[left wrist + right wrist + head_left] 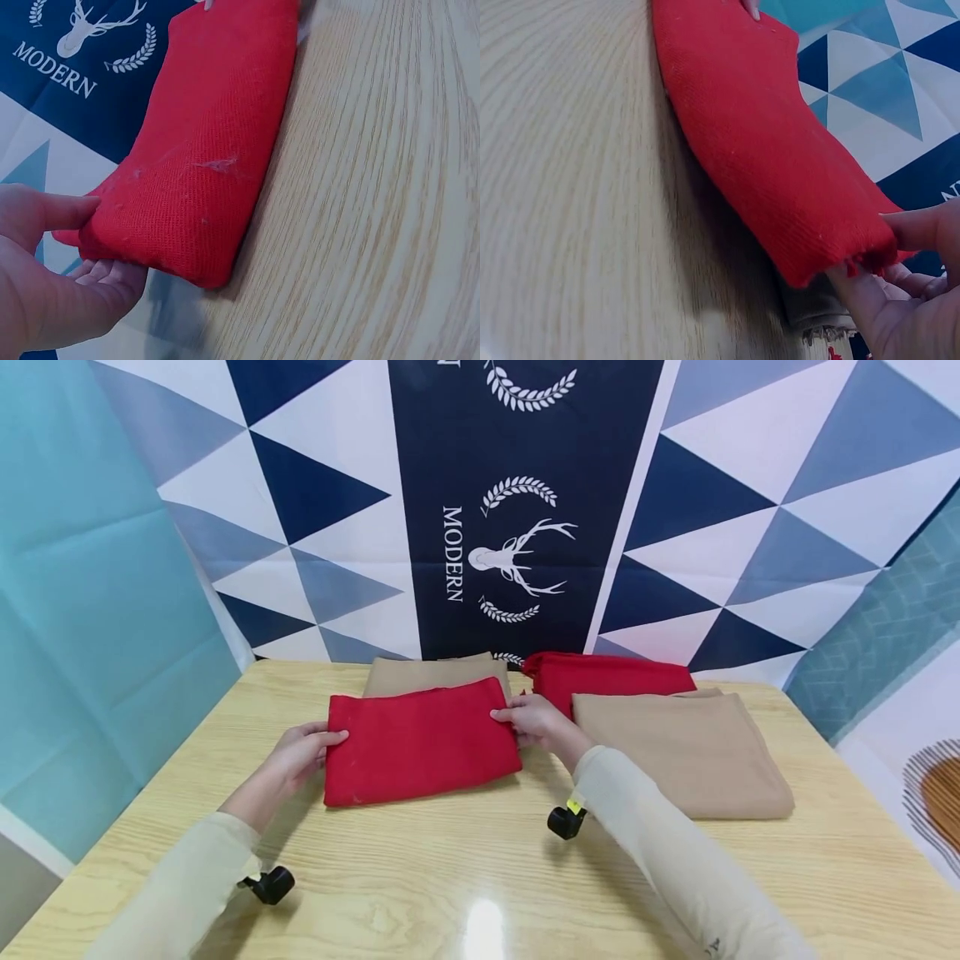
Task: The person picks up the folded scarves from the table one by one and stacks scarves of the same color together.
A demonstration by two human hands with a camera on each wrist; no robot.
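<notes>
A folded red cloth point(420, 743) with a knitted weave is held by both hands at its two short sides, its front tilted toward me. My left hand point(302, 752) pinches the left edge, thumb on top and fingers beneath, as the left wrist view shows. At the opposite edge my right hand point(536, 720) pinches the cloth the same way; a short fringe point(862, 262) shows there in the right wrist view. Behind the red cloth lies a folded beige cloth point(427, 675), partly hidden. Bits of pale lint point(219, 163) cling to the red surface.
On the right of the wooden table point(420, 885) lies a larger folded beige cloth point(682, 752), with another folded red cloth point(615, 678) behind it. A patterned curtain point(517, 527) hangs along the back edge. A brown round object point(943, 802) is beyond the table's right side.
</notes>
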